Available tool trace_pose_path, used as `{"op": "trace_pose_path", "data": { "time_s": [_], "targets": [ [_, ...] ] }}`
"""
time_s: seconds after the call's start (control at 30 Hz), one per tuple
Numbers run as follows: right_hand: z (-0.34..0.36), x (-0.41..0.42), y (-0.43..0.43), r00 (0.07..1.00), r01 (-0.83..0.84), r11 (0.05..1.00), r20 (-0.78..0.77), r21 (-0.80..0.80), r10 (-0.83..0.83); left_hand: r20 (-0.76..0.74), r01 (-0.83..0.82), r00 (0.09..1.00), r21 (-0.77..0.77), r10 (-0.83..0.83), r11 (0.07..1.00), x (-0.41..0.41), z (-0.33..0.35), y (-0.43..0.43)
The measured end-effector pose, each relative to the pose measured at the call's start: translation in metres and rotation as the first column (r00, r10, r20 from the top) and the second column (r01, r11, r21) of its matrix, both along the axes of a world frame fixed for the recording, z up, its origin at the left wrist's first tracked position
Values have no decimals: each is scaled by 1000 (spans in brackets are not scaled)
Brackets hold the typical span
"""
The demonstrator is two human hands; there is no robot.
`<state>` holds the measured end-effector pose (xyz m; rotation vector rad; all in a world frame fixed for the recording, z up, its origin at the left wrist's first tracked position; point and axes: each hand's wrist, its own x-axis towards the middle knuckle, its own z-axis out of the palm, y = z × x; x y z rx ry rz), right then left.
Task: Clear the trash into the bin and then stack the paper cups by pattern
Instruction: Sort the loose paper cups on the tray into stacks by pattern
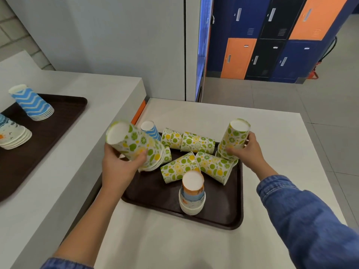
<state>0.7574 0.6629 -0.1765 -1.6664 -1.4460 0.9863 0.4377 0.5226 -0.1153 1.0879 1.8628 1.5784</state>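
Note:
My left hand (pixel 118 166) grips a tilted stack of lime-and-lemon cups (pixel 136 144) above the left end of the dark brown tray (pixel 217 216). At the tray's right end, my right hand (pixel 246 152) is closed on an upside-down citrus cup stack (pixel 233 140). Between them several loose citrus cups (pixel 198 144) lie on their sides on the tray. A short upside-down stack of orange-and-blue sea cups (pixel 192 193) stands at the tray's front. A blue zigzag cup (pixel 151 131) stands behind the left stack.
On the higher counter to the left, a second brown tray (pixel 64 113) carries a blue zigzag stack (pixel 32 102) and a sun-pattern stack (pixel 11 134). The white table (pixel 272 136) ends at the right, with floor and coloured lockers (pixel 272 45) beyond.

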Motion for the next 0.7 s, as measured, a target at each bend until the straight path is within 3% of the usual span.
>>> {"op": "trace_pose_path", "data": {
  "time_s": [0.2, 0.47, 0.7],
  "targets": [
    [-25, 3, 0, 985, -98, 990, 129, -103, 111, -30, 236, 972, 93, -234, 967, 66, 39, 74],
    [-25, 14, -6, 990, -141, 973, -21, -181, 140, -87, 547, 832, -29, -548, 836, 142, 22, 139],
    [-11, 25, -33, 958, -41, 921, 245, -388, 147, -112, 671, 702, -224, -703, 706, 167, -6, 168]
  ]
}}
